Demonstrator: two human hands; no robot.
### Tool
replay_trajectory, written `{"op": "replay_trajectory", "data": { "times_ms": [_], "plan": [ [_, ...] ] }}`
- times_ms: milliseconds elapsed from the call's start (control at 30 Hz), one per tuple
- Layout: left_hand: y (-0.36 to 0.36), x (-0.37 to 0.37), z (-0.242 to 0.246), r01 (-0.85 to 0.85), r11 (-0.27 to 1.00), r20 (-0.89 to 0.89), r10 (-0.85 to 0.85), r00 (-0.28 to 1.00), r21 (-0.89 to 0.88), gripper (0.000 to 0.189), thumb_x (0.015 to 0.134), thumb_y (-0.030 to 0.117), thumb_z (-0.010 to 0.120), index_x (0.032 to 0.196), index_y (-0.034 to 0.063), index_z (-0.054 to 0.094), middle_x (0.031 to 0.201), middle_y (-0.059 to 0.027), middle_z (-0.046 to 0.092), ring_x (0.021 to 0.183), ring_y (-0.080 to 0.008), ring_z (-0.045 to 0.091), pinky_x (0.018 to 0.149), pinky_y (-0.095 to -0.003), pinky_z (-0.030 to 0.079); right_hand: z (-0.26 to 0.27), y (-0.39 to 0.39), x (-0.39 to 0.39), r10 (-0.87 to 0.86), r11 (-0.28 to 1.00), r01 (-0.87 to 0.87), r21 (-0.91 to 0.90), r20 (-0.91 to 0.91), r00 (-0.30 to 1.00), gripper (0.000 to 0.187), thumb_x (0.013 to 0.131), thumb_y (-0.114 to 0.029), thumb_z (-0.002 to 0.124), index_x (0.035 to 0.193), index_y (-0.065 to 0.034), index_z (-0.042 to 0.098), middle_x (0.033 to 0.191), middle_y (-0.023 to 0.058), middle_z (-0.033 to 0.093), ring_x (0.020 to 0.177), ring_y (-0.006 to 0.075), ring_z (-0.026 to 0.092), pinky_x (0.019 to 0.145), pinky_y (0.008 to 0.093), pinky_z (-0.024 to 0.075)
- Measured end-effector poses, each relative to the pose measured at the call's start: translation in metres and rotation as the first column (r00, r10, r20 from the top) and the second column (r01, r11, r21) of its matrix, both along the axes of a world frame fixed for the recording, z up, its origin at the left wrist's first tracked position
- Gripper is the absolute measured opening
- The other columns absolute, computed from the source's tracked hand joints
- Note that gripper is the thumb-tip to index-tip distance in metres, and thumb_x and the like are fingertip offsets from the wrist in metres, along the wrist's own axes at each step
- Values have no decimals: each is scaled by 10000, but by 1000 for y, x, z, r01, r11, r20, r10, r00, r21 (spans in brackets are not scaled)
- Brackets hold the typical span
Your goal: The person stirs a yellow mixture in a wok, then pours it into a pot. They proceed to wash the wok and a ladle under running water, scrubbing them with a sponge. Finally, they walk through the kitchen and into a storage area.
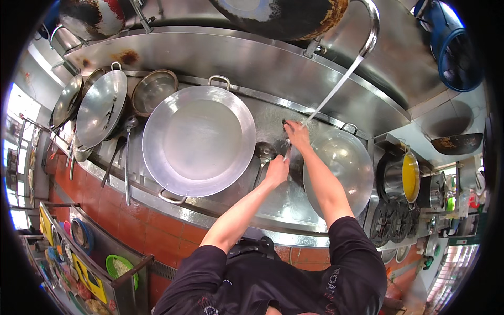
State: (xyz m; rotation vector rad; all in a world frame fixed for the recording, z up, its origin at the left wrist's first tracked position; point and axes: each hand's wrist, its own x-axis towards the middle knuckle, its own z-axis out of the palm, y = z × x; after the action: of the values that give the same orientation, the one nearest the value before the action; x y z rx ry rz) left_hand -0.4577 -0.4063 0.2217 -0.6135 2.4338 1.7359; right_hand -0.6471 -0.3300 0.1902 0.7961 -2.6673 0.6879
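Observation:
My left hand (277, 170) is closed around the handle of a metal utensil (289, 151) whose far end is partly hidden by my right hand. My right hand (297, 134) is up by that far end, fingers curled on a small dark thing (284, 123) I cannot identify. Beside it, a stream of water (334, 90) falls from a curved steel faucet (371, 39) onto the steel counter. A ladle (265, 151) lies just left of my hands. To the left sits a wide two-handled metal wok (199, 141) holding liquid; a second wok (342, 169) stands under my right forearm.
At the far left are tilted metal woks (101, 108), a metal bowl (154, 92) and long-handled ladles (129, 157). A large blackened wok (283, 17) hangs over the back ledge. On the right stand a pot of yellow liquid (410, 177) and stove burners (393, 222).

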Motion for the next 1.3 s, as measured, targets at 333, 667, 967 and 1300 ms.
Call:
{"op": "replay_trajectory", "data": {
  "times_ms": [333, 667, 967, 1300],
  "plan": [
    [-4, 21, 19, -35, 999, 96, 39, 995, -39, 314, 1021, 285, 511, 1074, -24, 527, 905, -309, 675, 901, -504, 646, 786, -583, 489, -11, -10, -13, -267, 944, 327, -49, 473, 840, 592, 764, -561, 757, 1152, -114, 729, 1125, 188, 715, 1096, 356, 664, 950, 435, 506],
    [-2, 27, 55, 58, 994, 48, -62, 997, 93, 305, 1040, 264, 483, 1042, -41, 506, 765, -272, 673, 560, -379, 670, 598, -504, 533, -10, 24, -62, -195, 929, 366, -48, 777, 598, 582, 768, -438, 776, 1196, -49, 705, 1020, 174, 744, 961, 272, 713, 880, 356, 529],
    [-20, -17, 40, 23, 994, 76, -31, 997, 103, 286, 999, 190, 476, 1084, -78, 529, 840, -250, 690, 539, -321, 684, 534, -445, 557, 20, 8, 87, -113, 869, 369, -329, 594, 796, 525, 818, -369, 743, 1234, -52, 690, 1107, 202, 723, 1012, 318, 702, 899, 388, 531],
    [-47, -89, -32, 159, 979, 6, -161, 987, 127, 331, 873, 73, 455, 1102, -101, 619, 740, -228, 684, 634, -316, 721, 569, -439, 559, -36, 8, 171, -43, 551, 665, -504, 779, 626, 539, 1018, -379, 473, 1412, -15, 533, 1382, 193, 587, 1312, 310, 525, 1051, 428, 420]
  ]
}}
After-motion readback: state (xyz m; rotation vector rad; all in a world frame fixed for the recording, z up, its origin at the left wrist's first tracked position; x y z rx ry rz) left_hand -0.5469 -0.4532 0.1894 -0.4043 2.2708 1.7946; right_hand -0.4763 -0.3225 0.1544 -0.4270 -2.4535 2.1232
